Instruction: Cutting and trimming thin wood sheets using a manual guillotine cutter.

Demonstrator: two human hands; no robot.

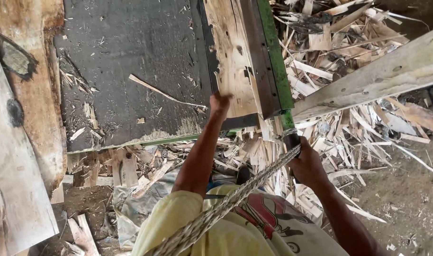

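Two bare hands reach forward from a person in a yellow shirt [226, 227], seen from above. Left of the green bar [275, 57], a dark table top [131, 61] carries chips and one long sliver [162, 93]. Further left of it lie pale planks [17, 156]. Just left of the green bar, the left hand [221, 103] presses on the near end of a pale board [233, 61]; whether its fingers curl round the edge, I cannot tell. At the bar's near end, the right hand [307, 163] is closed around a dark handle [291, 140]. A braided rope [235, 196] runs from that handle back across the shirt. Right of the bar, a heap of wood scraps [349, 95] covers the ground, crossed by a long grey beam [377, 76].
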